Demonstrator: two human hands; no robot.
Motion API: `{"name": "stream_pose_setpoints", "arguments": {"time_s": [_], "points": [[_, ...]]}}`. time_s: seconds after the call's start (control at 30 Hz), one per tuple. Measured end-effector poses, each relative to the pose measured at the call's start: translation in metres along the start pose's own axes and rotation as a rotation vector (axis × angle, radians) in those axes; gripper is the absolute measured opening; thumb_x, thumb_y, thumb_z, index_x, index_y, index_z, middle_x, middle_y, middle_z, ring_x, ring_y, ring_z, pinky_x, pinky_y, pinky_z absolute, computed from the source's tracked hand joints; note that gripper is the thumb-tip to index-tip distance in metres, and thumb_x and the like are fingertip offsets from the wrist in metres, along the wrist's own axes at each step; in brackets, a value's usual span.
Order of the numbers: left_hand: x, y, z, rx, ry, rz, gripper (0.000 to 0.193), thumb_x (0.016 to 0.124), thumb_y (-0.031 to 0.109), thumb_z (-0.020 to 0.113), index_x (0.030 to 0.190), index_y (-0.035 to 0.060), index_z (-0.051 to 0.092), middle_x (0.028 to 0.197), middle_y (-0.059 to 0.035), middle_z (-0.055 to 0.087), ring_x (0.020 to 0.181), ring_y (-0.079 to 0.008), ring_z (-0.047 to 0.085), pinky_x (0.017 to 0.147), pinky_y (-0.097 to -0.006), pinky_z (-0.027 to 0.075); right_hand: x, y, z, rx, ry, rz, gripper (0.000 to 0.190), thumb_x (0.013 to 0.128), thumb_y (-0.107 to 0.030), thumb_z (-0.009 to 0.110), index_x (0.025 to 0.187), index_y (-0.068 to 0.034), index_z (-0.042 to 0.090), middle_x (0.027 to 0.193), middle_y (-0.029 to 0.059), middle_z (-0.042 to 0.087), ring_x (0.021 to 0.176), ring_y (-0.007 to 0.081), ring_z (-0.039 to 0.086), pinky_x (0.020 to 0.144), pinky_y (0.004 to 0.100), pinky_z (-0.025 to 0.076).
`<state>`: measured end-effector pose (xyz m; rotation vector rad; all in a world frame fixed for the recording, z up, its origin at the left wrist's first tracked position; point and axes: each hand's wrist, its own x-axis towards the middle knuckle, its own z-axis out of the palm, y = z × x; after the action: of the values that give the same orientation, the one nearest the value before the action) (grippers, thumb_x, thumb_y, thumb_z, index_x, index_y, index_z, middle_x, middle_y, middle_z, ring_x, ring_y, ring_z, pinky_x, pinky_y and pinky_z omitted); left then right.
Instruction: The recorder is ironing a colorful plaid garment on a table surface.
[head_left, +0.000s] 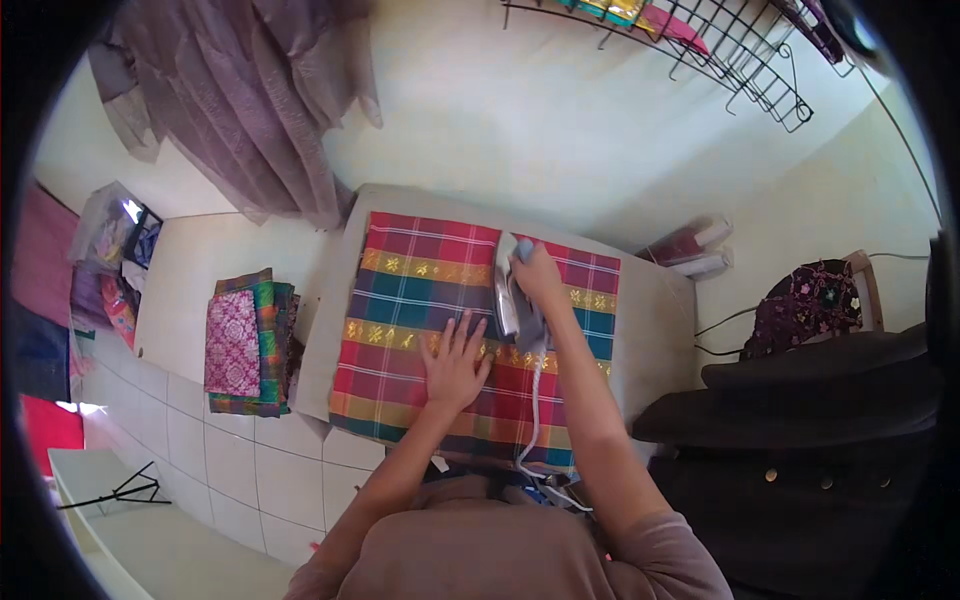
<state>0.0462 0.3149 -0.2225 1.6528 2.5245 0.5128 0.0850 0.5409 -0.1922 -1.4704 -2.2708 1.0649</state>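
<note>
A plaid cloth in red, green and purple, with gold-patterned bands, lies spread on a padded ironing table. My right hand grips the handle of an electric iron, whose soleplate meets the cloth right of its middle. From the iron's heel a white cord runs down over the cloth toward my body. My left hand rests flat on the cloth, left of the iron, with fingers spread and nothing held. Part of the cloth is hidden beneath the iron and my arms.
Folded patterned cloths are stacked left of the ironing table. A purple curtain hangs at the upper left. A black wire rack is on the wall above. Dark clothing with buttons stands close on the right.
</note>
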Motion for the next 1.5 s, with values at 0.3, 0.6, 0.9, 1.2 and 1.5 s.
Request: {"name": "stream_pose_setpoints", "arguments": {"time_s": [0.3, 0.6, 0.9, 1.2, 1.5], "points": [[-0.021, -0.072, -0.022, -0.050, 0.128, -0.138, 0.050, 0.088, 0.033, 0.050, 0.136, 0.0191, 0.041, 0.145, -0.0064, 0.032, 0.131, -0.0323, 0.030, 0.106, -0.0528, 0.019, -0.128, -0.037, 0.018, -0.200, -0.089, -0.042, 0.041, 0.083, -0.028, 0.060, 0.102, 0.005, 0.046, 0.086, 0.0324, 0.060, 0.083, 0.0465, 0.060, 0.073, 0.0517, 0.048], [-0.010, -0.099, -0.033, -0.095, 0.016, 0.020, 0.057, 0.085, 0.032, 0.055, 0.137, 0.0184, 0.039, 0.146, -0.0078, 0.029, 0.131, -0.0341, 0.030, 0.106, -0.0482, 0.024, 0.023, -0.071, 0.058, -0.110, 0.199, -0.105, 0.039, 0.079, -0.025, 0.064, 0.095, 0.009, 0.054, 0.087, 0.0313, 0.061, 0.085, 0.0462, 0.060, 0.075, 0.0494, 0.048], [-0.034, -0.177, -0.069, -0.054, -0.023, 0.029, 0.054, 0.087, 0.032, 0.052, 0.138, 0.0208, 0.039, 0.146, -0.0066, 0.030, 0.132, -0.0308, 0.031, 0.107, -0.0475, 0.024, -0.148, -0.106, 0.073, -0.081, -0.164, 0.229, 0.038, 0.082, -0.028, 0.059, 0.094, 0.007, 0.055, 0.078, 0.0269, 0.063, 0.077, 0.0436, 0.063, 0.071, 0.0487, 0.049], [-0.035, -0.200, -0.073, -0.011, -0.004, 0.183, 0.052, 0.089, 0.029, 0.047, 0.139, 0.0166, 0.037, 0.145, -0.0079, 0.031, 0.132, -0.0292, 0.031, 0.108, -0.0476, 0.022, -0.140, -0.123, 0.122, -0.132, 0.179, 0.125, 0.041, 0.082, -0.030, 0.061, 0.095, 0.008, 0.054, 0.090, 0.0328, 0.059, 0.089, 0.0480, 0.057, 0.075, 0.0494, 0.047], [-0.043, -0.241, -0.066, -0.309, 0.026, 0.210, 0.043, 0.089, 0.017, 0.048, 0.130, 0.0066, 0.043, 0.135, -0.0084, 0.043, 0.123, -0.0266, 0.042, 0.106, -0.0394, 0.031, -0.176, -0.128, 0.149, -0.026, -0.013, 0.091, 0.040, 0.081, -0.027, 0.060, 0.095, 0.009, 0.052, 0.089, 0.0342, 0.058, 0.091, 0.0473, 0.057, 0.078, 0.0499, 0.046]]}}
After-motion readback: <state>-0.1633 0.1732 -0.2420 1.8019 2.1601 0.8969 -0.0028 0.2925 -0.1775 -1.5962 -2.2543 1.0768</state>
